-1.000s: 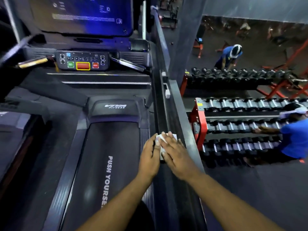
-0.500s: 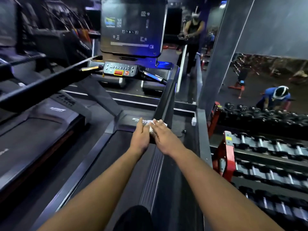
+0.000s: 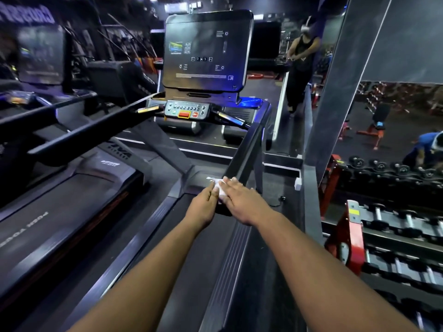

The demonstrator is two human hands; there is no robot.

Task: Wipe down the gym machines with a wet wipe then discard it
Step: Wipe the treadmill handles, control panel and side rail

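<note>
Over the preceding second, both hands advanced along the right handrail (image 3: 242, 154) of the treadmill (image 3: 206, 236), from a section near the person toward the far end where the rail rises to the console (image 3: 187, 112). The head view lifted at the same time, so the screen (image 3: 206, 51) above the console came fully into frame.

At this moment the wet wipe (image 3: 220, 188) lay on the upper face of the rail, just beyond its near end. The left hand (image 3: 203, 208) and the right hand (image 3: 242, 203) pressed it side by side, with fingers extended and flat and no curl around the wipe. Only a white strip of the wipe showed between and ahead of the fingers.

Judgement: the wiping stroke was in progress. The near part of the rail had probably been covered, while the far, rising part remained. The console, the left handrail (image 3: 84, 130) and the neighbouring treadmill (image 3: 60, 200) on the left showed no sign of attention either way. Discarding the wipe was not yet due.

A dumbbell rack (image 3: 395, 231) stood to the right, beyond the rail.
</note>
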